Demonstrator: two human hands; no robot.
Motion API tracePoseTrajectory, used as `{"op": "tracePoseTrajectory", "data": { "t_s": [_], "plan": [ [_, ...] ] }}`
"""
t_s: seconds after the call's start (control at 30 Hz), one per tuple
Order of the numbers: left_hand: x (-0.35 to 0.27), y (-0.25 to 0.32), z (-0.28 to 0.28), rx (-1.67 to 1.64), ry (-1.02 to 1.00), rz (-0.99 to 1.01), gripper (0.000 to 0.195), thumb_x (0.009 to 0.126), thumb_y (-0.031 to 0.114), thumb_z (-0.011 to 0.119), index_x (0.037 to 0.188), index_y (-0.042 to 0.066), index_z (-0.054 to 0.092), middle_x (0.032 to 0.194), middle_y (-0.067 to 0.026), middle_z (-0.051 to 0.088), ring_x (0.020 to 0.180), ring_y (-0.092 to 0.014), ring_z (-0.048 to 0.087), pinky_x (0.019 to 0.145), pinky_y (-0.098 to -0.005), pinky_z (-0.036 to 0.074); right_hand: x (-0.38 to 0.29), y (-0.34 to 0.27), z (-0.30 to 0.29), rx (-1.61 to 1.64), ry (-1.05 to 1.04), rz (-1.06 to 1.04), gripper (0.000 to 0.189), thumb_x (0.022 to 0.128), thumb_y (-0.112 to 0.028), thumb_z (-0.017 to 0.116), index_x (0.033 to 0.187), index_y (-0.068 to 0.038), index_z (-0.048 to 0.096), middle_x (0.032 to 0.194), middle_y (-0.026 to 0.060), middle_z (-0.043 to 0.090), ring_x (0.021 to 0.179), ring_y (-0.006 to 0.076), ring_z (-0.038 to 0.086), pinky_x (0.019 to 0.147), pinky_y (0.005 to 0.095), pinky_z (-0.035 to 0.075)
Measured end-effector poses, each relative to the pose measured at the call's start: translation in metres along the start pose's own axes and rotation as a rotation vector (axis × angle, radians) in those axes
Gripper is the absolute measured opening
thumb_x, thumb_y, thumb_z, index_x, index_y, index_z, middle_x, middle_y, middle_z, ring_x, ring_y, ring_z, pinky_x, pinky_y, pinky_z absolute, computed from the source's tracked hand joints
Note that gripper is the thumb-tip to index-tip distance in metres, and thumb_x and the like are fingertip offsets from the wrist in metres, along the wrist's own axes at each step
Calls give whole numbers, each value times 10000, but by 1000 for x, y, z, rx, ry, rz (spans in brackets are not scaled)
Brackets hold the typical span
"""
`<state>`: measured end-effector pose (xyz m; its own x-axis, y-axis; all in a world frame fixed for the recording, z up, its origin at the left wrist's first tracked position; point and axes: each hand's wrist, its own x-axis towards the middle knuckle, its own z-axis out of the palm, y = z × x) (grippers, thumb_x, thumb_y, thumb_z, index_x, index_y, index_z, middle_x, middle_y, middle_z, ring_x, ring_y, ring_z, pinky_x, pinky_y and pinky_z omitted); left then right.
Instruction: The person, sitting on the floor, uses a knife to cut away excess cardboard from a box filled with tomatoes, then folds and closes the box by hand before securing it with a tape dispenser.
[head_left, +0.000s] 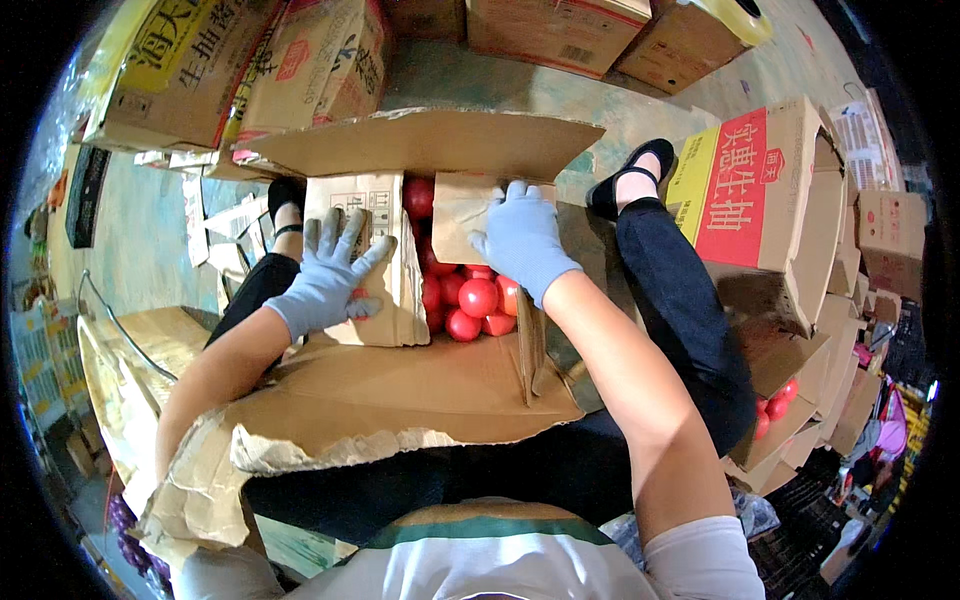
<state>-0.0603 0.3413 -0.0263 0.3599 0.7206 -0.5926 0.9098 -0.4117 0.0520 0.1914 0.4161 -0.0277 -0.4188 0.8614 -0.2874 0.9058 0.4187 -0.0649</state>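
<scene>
An opened cardboard carton lies between my legs, holding several red tomatoes (478, 298). My left hand (330, 274), in a pale blue glove with soiled fingertips, rests on the carton's printed left flap (390, 300). Its fingers are spread over the cardboard. My gloved right hand (525, 232) presses on a smaller cardboard flap (455, 217) that covers part of the tomatoes at the right. Between these two flaps, tomatoes show through a gap. The carton's far flap (435, 142) stands raised, and its torn near flap (420, 382) leans towards my lap.
Printed cartons (300, 67) stand at the far left, and more cartons (555, 30) are at the back. To the right is a red-and-yellow printed carton (750, 187). Behind my right leg, an open box (795, 412) holds tomatoes. A roll of tape (739, 22) sits on a back carton.
</scene>
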Motion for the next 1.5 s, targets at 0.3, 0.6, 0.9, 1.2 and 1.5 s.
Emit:
{"op": "tracePoseTrajectory", "data": {
  "t_s": [0.3,0.6,0.9,1.2,1.5],
  "plan": [
    [-5,-7,18,-15,100,1,841,732,612,520,1400,225,185,1435,-257,15,1295,-505,-40,999,-634,-27,-61,29,36,1672,428,586,489,923,-380,346,1183,1,507,1221,127,512,1125,230,479,970,352,345],
    [2,-10,26,-27,217,60,829,732,642,494,1394,240,199,1442,-227,40,1302,-495,-12,1008,-625,-6,-36,-13,20,390,364,-298,640,809,-398,498,1301,-12,360,1345,191,320,1264,360,271,1045,448,207],
    [2,-6,29,-9,259,33,784,740,617,494,1382,248,237,1445,-184,109,1305,-448,109,1008,-625,53,-11,-41,62,149,366,-146,701,757,-414,576,1255,30,358,1287,225,336,1228,390,272,1028,500,185],
    [1,-5,22,9,306,67,843,717,653,495,1384,207,237,1420,-231,139,1283,-480,116,1009,-624,41,-34,-20,7,725,-52,-452,393,807,-382,539,1079,-99,534,892,171,610,872,334,572,792,422,440],
    [-96,-19,-75,-1077,17,-148,321,870,175,540,1140,2,538,826,-30,589,745,-73,506,691,-214,435,-55,93,-36,1491,409,462,256,907,-249,458,966,-38,590,857,72,628,724,136,589,655,245,461]
  ]
}}
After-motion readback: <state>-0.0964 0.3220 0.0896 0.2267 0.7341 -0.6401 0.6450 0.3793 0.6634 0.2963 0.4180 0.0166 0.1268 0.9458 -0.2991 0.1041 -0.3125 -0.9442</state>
